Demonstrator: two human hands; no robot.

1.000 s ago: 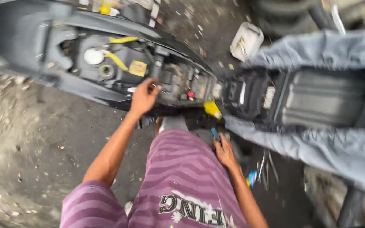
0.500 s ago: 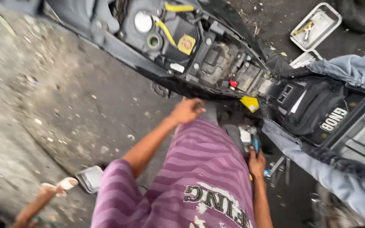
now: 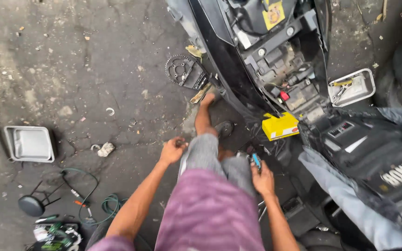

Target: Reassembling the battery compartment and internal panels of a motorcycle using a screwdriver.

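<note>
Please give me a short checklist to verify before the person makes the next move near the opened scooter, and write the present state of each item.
1. Left hand free: cannot tell; it is curled beside the knee, and something small may be in it.
2. Right hand has a tool: ok; it holds a small blue-handled tool.
3. Scooter compartment open: ok; wiring and parts are exposed.
4. Yellow box out of the way: not ok; it lies on the ground right beside the scooter.
5. Footing: not ok; the bare foot rests by the sprocket and debris.
6. White tray with parts in reach: cannot tell.
</note>
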